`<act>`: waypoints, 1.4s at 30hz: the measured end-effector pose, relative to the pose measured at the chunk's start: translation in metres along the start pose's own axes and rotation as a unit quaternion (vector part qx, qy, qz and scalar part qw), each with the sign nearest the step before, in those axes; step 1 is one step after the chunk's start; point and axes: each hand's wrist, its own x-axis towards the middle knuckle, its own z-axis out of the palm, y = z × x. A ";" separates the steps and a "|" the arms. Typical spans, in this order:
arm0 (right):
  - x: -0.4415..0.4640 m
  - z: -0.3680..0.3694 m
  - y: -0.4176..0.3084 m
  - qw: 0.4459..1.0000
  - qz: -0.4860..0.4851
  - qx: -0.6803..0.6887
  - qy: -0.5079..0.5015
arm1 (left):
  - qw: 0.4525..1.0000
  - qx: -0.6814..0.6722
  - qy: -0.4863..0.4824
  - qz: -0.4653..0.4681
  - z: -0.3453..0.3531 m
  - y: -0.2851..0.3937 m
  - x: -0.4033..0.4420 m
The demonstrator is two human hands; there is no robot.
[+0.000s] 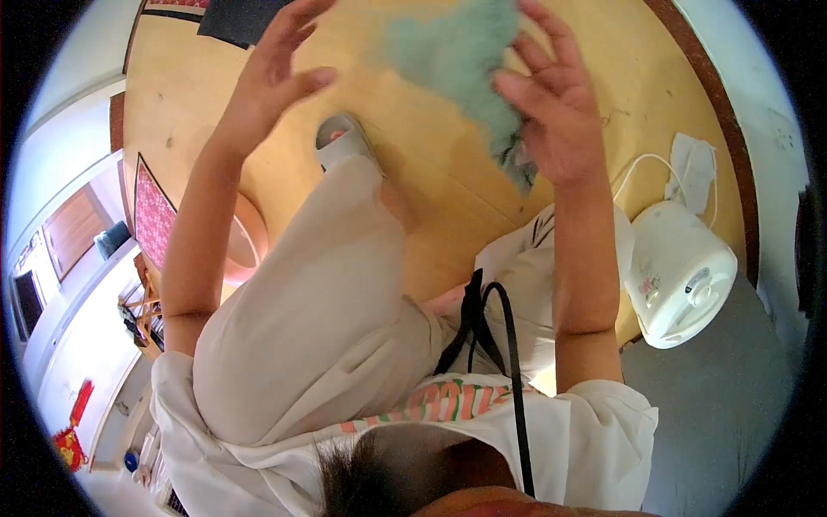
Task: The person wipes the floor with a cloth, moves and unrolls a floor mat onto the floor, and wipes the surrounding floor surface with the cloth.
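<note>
A soft grey-green cloth (469,65), blurred by motion, hangs at the top middle of the view. My right hand (556,99) has its thumb and fingers closed on the cloth's right side, and a darker end dangles below them. To the left, apart from the cloth, my left hand (280,73) is raised with thumb and fingers spread and nothing between them. Below the hands, a grey slipper (345,138) is on my foot on the yellow floor (439,164).
A white rice cooker-like appliance (685,276) stands at the right, with a white cord and a pale cloth (692,168) behind it. A pink basin (248,233) is partly hidden by my left arm. Dark mat (237,21) at top left; black cord (514,370) over my lap.
</note>
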 end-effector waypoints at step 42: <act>-0.007 -0.071 0.014 0.844 0.079 -0.530 -0.014 | 0.958 -0.117 0.019 -0.260 0.015 -0.073 -0.043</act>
